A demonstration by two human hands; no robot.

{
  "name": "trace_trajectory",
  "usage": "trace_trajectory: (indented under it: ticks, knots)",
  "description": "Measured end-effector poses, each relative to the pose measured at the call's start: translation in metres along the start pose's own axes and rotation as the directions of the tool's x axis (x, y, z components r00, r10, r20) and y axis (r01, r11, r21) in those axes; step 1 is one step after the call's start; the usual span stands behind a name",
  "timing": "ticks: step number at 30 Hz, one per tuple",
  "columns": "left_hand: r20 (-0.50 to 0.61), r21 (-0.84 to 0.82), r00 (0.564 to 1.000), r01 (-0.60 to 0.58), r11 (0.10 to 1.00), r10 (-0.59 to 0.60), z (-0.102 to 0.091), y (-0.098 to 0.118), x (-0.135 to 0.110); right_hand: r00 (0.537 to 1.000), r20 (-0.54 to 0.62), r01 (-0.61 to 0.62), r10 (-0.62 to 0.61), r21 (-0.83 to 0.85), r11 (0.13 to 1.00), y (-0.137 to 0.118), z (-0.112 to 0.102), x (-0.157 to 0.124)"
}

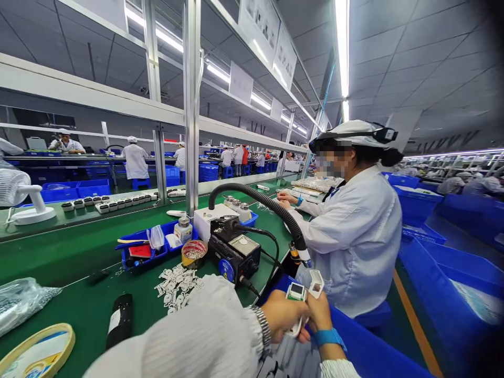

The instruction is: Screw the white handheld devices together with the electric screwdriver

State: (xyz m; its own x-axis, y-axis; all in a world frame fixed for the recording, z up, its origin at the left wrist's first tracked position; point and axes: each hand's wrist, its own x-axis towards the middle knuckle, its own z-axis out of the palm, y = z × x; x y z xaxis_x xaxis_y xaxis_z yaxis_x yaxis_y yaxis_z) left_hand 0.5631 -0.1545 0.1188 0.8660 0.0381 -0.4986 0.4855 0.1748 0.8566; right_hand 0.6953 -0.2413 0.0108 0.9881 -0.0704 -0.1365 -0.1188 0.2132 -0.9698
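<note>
While the left hand has its fingers curled round a white device and the right hand pinches a white frame, both beside the worktop's near edge, the step seems to be handling these parts together; the next move likely calls for steady grips.

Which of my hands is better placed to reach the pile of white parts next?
Probably your left hand: it is nearer the pile, its sleeve right beside it; your right hand is farther off. Both look occupied, though, the right with a white frame.
</note>
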Motion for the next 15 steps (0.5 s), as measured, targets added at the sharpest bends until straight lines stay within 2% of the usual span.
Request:
trace_trajectory:
  ticks: [3, 5, 7, 10, 11, 12, 13, 15]
  knots:
    - [0.076, -0.072, 0.995, -0.052, 0.996, 0.057, -0.036, -0.011, -0.060, 1.000, 0.005, -0.022, 0.022, 0.056, 0.998, -0.007, 0.004, -0.027]
    - [0.111, -0.118, 0.992, -0.048, 0.992, 0.061, -0.063, -0.023, -0.101, 1.000, 0.016, -0.024, 0.023, 0.104, 0.994, -0.012, 0.005, -0.057]
    - [0.065, -0.173, 0.993, -0.089, 0.981, 0.102, -0.091, -0.038, -0.139, 0.998, 0.059, -0.033, 0.024, 0.160, 0.987, -0.019, 0.008, -0.096]
    - [-0.079, -0.180, 0.964, -0.264, 0.947, 0.254, -0.125, -0.065, -0.187, 0.975, 0.217, -0.105, 0.052, 0.243, 0.964, -0.027, 0.020, -0.167]
    - [-0.147, -0.169, 0.949, -0.301, 0.938, 0.278, -0.134, -0.075, -0.201, 0.951, 0.303, -0.148, 0.062, 0.269, 0.952, -0.028, 0.027, -0.191]
    - [-0.228, -0.158, 0.934, -0.316, 0.936, 0.276, -0.142, -0.085, -0.215, 0.898, 0.435, -0.227, 0.069, 0.323, 0.919, -0.028, 0.037, -0.214]
    - [-0.317, -0.151, 0.915, -0.310, 0.939, 0.251, -0.148, -0.095, -0.227, 0.824, 0.560, -0.322, 0.089, 0.332, 0.887, -0.026, 0.048, -0.237]
    - [-0.465, -0.119, 0.862, -0.286, 0.951, 0.201, -0.159, -0.113, -0.251, 0.679, 0.727, -0.470, 0.103, 0.323, 0.822, -0.018, 0.077, -0.280]
